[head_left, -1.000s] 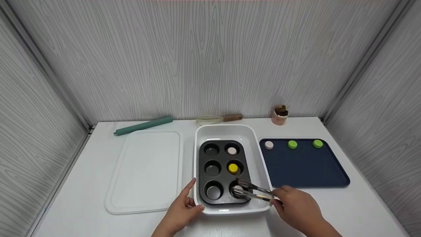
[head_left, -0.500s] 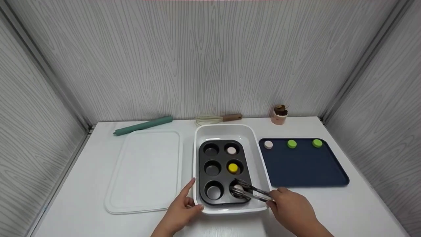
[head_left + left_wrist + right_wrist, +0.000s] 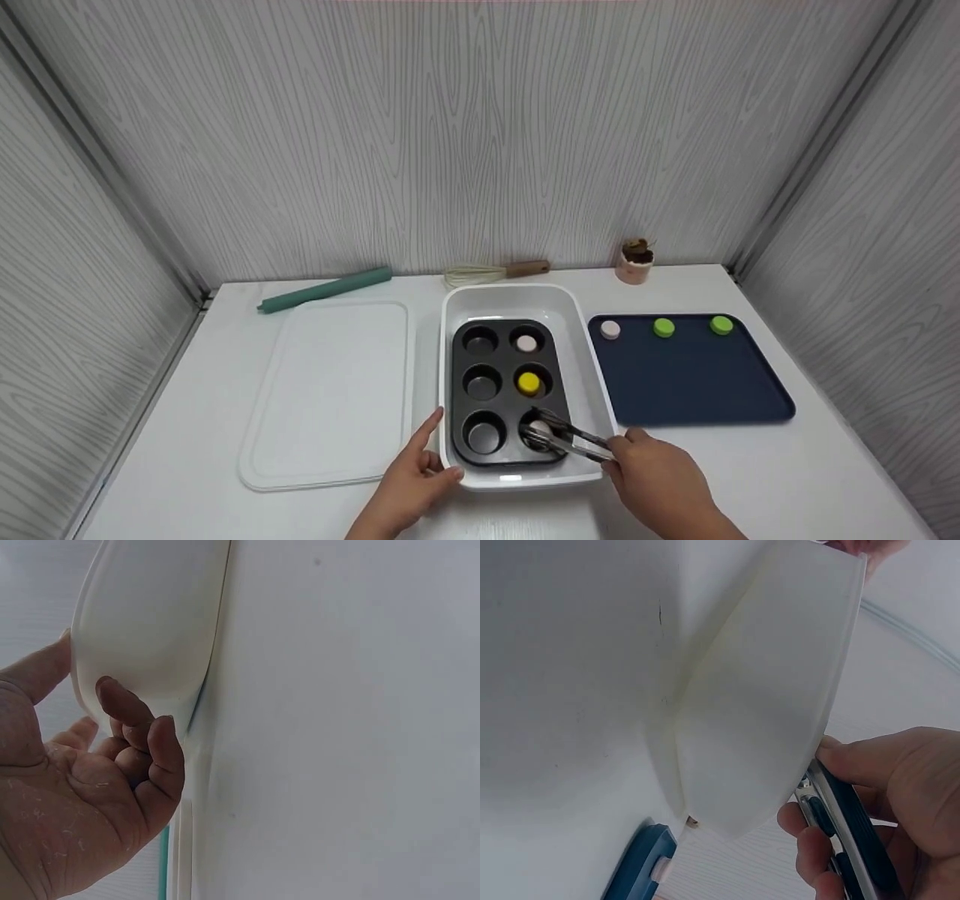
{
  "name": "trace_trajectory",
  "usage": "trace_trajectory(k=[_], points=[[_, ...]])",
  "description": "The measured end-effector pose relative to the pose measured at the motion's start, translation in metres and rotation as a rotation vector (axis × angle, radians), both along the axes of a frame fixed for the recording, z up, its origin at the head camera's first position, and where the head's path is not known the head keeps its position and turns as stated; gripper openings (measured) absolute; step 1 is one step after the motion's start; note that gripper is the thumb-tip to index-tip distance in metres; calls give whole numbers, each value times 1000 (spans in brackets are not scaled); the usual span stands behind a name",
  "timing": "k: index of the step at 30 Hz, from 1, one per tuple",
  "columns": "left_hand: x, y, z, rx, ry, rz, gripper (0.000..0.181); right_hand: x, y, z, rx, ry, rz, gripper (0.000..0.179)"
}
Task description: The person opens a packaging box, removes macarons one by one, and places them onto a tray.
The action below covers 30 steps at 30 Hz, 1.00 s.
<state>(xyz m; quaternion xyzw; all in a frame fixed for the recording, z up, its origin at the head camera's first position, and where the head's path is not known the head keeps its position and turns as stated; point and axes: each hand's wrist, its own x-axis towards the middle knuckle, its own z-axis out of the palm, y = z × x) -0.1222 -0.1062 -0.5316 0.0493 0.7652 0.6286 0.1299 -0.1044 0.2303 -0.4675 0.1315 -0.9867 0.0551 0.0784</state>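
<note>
A black muffin tin [image 3: 504, 420] lies inside a white tub [image 3: 596, 397]. My right hand [image 3: 660, 476] grips tongs [image 3: 577, 440], whose teal grips and metal arms show in the right wrist view. The tongs' tips reach into the front right cup, around a pale pink round piece [image 3: 540, 430]; whether they squeeze it, I cannot tell. Another pale pink piece [image 3: 526, 343] sits in the back right cup, and a yellow one [image 3: 529, 384] in the middle right cup. My left hand [image 3: 412, 476] holds the tub's front left corner, thumb [image 3: 46, 669] against the rim and forefinger along the side.
Right of the tub, a navy tray [image 3: 697, 379] bears a pale pink piece [image 3: 610, 330] and two green ones [image 3: 664, 328]. A white lid [image 3: 330, 394] lies left. Behind are a green rolling pin [image 3: 326, 289], a whisk [image 3: 495, 274] and a small potted plant [image 3: 635, 262].
My right hand has shifted slightly left with the tongs, and the tongs' arms have drawn closer together around the pale pink piece. The left hand stays on the tub's corner.
</note>
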Motion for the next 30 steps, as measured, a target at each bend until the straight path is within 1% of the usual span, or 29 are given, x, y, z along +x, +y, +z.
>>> trace_trajectory(k=[7, 11, 16, 20, 26, 30], points=[[0, -2, 2, -4, -10, 4, 101, 0, -2, -3, -13, 23, 11, 19], [0, -2, 0, -1, -8, 9, 100, -1, -1, -4, -25, 5, -2, 19], [1, 0, -3, -8, 3, 10, 99, 0, 2, -4, -5, -6, -15, 16], [1, 1, -3, 6, 7, 6, 99, 0, 5, -4, 7, 12, -7, 15], [0, -1, -2, 22, 6, -5, 99, -1, 5, -6, -13, 34, -9, 15], [0, -1, -2, 23, 4, -10, 99, 0, 5, -5, -37, 20, -28, 15]])
